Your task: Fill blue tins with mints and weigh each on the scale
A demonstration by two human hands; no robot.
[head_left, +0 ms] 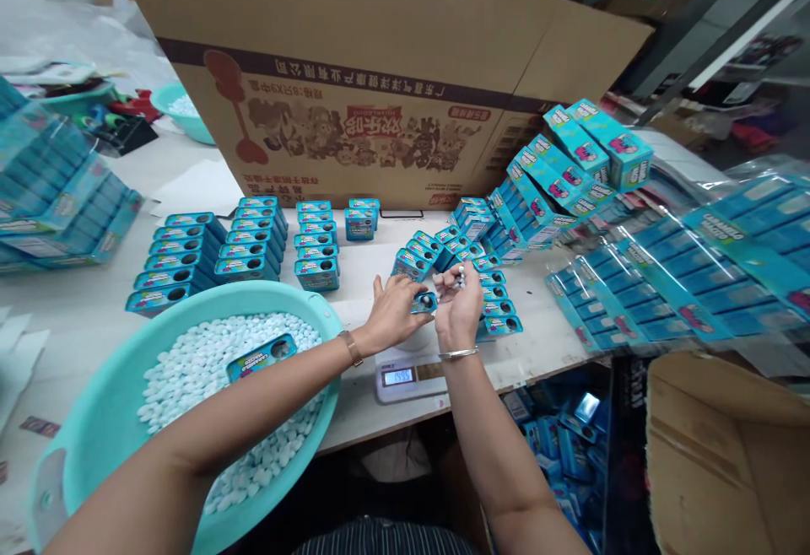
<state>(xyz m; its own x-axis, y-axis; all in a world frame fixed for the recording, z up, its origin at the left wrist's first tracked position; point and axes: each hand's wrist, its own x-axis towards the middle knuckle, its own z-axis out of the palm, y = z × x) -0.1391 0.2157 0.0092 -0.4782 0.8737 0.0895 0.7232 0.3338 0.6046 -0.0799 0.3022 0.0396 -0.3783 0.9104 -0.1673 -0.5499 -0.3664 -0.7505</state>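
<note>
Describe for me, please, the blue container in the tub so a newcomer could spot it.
Find the big turquoise tub at the lower left, partly filled with small white pieces. On them lies a blue container, its dark round opening toward the right. Unlike the containers standing in rows on the table, it lies alone in the tub.

The location is a packing workshop or small packing line. Indicators: a white worktable (360,272) bearing rows of identical blue tins (316,274); a large turquoise basin (94,428) of loose white pellets (190,361); a digital scale (398,378) with lit display; stacked printed display boxes (611,146); film-wrapped multipacks (702,272); a large printed cardboard carton (354,15) standing behind the rows; and further tins heaped below table level.
</note>
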